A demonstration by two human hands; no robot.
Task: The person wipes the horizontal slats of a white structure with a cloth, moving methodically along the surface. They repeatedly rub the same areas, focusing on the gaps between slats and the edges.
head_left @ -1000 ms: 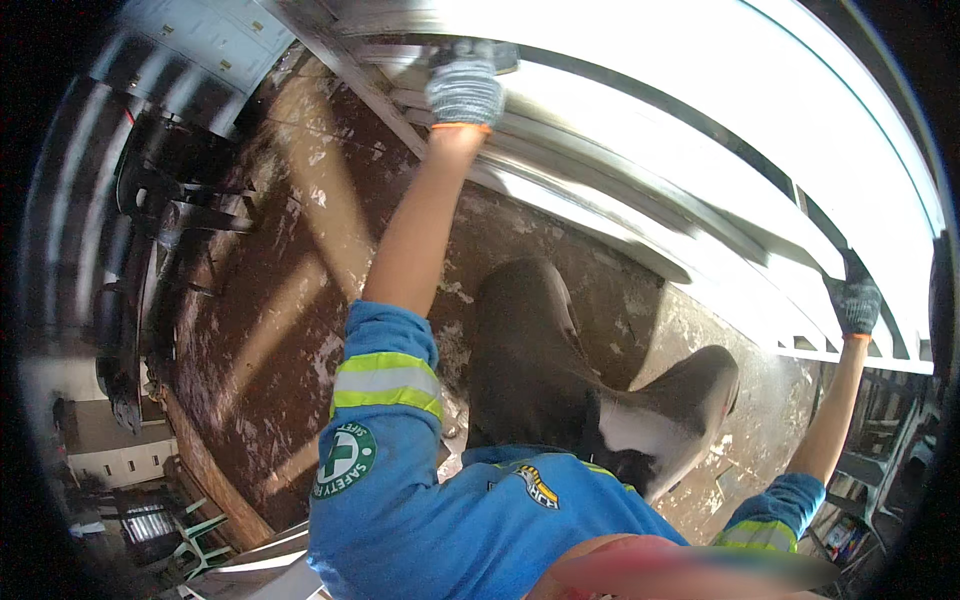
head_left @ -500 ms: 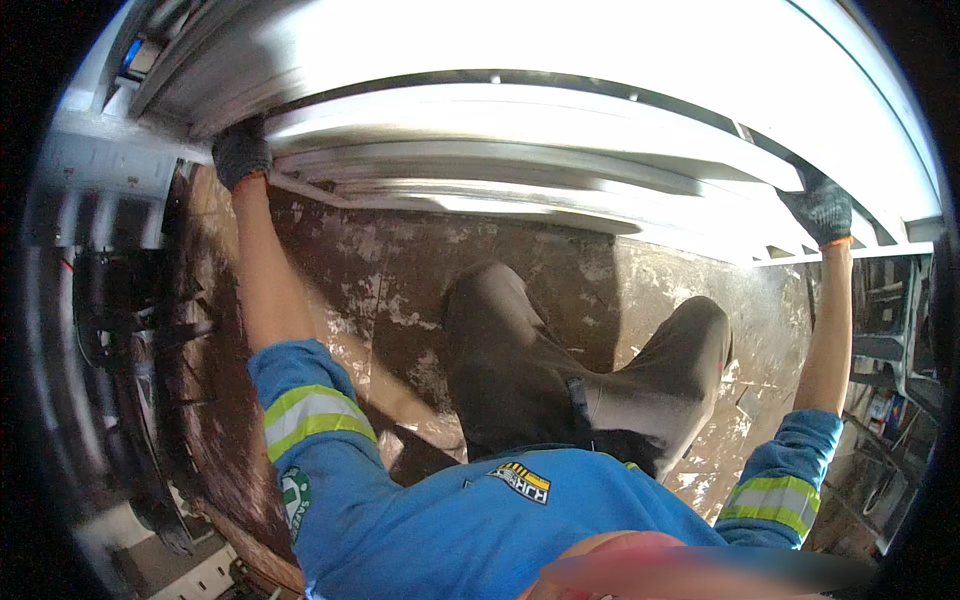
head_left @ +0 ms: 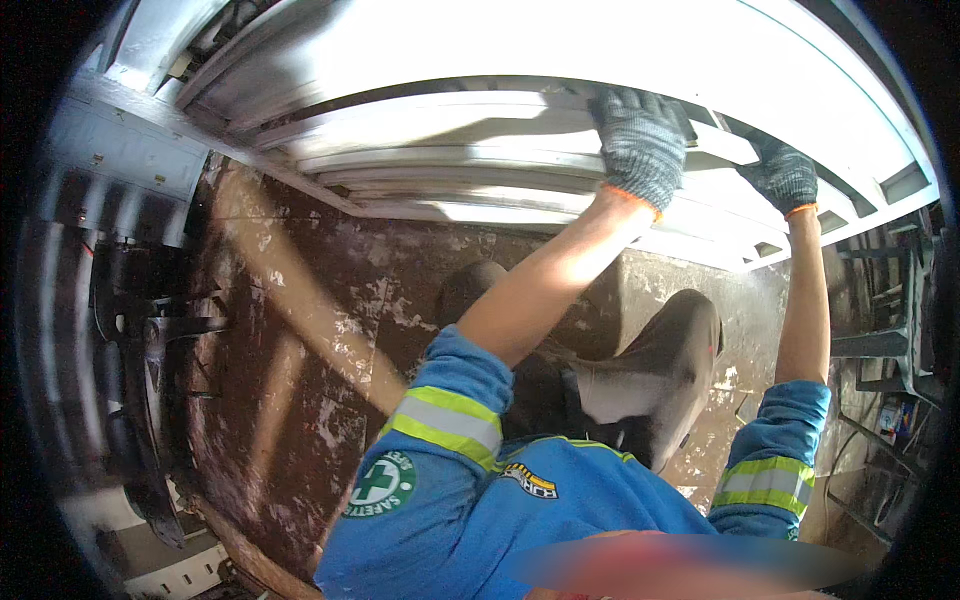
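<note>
A large white slatted panel (head_left: 430, 120), made of long parallel slats with dark gaps between them, spans the top of the view, leaning over the floor. My left hand (head_left: 640, 145), in a grey knit glove with an orange cuff, lies over a slat right of the middle, its fingers bent around the edge and the tips hidden in the gap. Close beside it on the right, my right hand (head_left: 783, 180), gloved alike, hooks its fingers into the same gap near the panel's right end. Strong glare washes out the panel's upper surface.
Below lies a worn brown floor (head_left: 300, 300) with pale patches, where my bent knees (head_left: 680, 330) show. Dark metal frames (head_left: 160, 350) stand at the left; more framework (head_left: 890, 340) is at the right. A pale grey box-like surface (head_left: 130, 150) adjoins the panel's left end.
My left hand has left the panel's left end and come far right along it, close to my right hand. The right hand keeps its hold, sitting slightly further left in the view.
</note>
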